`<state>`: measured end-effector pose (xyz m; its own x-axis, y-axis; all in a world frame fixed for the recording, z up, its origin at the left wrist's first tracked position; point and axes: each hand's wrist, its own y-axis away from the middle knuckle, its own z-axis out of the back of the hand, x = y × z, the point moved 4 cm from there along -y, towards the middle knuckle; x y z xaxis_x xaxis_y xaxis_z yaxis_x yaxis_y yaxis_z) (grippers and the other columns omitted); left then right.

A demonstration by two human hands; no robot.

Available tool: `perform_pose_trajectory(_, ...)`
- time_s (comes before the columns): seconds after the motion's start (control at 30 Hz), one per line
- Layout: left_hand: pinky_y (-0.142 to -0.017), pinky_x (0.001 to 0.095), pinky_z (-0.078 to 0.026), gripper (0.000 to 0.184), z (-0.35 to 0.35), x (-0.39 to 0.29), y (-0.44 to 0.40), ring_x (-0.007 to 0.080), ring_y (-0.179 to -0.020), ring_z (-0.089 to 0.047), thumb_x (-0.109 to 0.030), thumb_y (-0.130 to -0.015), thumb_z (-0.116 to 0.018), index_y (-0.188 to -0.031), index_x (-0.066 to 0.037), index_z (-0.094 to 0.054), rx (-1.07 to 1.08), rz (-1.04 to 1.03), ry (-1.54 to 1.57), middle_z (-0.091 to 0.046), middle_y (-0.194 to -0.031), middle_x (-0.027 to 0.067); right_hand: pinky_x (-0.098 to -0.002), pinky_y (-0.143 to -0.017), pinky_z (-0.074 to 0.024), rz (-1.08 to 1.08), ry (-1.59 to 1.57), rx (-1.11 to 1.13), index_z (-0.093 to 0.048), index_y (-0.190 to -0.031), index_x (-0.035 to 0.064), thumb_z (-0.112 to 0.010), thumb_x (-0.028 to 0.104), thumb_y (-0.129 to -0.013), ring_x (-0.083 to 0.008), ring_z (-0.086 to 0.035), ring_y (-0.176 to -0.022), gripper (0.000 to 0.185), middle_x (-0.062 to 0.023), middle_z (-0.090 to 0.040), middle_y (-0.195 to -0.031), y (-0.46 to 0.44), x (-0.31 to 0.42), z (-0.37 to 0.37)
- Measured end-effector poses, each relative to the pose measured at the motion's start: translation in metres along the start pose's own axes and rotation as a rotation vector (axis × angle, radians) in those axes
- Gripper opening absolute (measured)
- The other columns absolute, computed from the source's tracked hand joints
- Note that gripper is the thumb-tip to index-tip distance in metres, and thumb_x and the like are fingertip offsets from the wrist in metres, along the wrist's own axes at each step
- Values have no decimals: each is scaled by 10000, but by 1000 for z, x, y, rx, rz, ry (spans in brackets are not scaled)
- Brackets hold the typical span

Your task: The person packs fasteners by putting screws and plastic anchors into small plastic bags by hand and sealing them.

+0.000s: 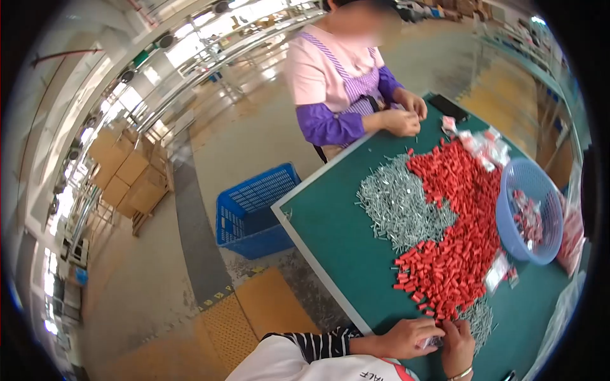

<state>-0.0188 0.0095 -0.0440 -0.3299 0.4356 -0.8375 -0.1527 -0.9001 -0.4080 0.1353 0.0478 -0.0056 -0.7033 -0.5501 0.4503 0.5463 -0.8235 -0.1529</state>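
Observation:
My left hand (412,338), its arm in a striped sleeve, is closed on a small clear plastic bag (432,342) at the table's near edge. Close against it, my right hand (459,346) has its fingers bent together by the bag's side; what they pinch is hidden. Just beyond my hands spreads a large heap of red plastic wall plugs (438,279). A small pile of grey screws (480,322) lies beside my right hand. Farther off, a bigger pile of screws (403,203) borders the red plugs.
A blue basket (553,244) with filled bags stands on the green table (330,254). More packets (486,149) and a black phone (448,107) lie at the far end. Across from me, a person's hands (406,117) work together. A blue crate (254,247) sits on the floor.

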Motion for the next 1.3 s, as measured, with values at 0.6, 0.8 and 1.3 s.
perform_pose_trajectory(0.6,-742,395,-533,339,-27,11,-3,291,-914,-633,-199,-811,-755,-1092,-60,-624,1,49,-18,-597,-963,87,-406,-733,-559,168,96,131,-648,-1159,17,-532,-50,-882,-354,-663,-949,308,-186,-661,-1121,11,26,47)
perform_pose_trajectory(0.8,-732,400,-533,352,-33,17,-3,295,-911,-633,-164,-776,-757,-1079,-58,-612,-42,14,-2,-584,-992,102,-393,-657,-567,270,210,72,-650,-1109,23,-566,13,-899,-320,-678,-880,226,-157,-677,-1064,2,36,43)
perform_pose_trajectory(1.3,-675,385,-524,265,-23,4,-14,252,-826,-651,-174,-775,-778,-986,-56,-667,47,-39,-135,-643,-934,73,-352,-726,-571,198,-111,99,-681,-1079,-34,-654,27,-917,-279,-713,-868,175,-167,-718,-1027,0,28,41)
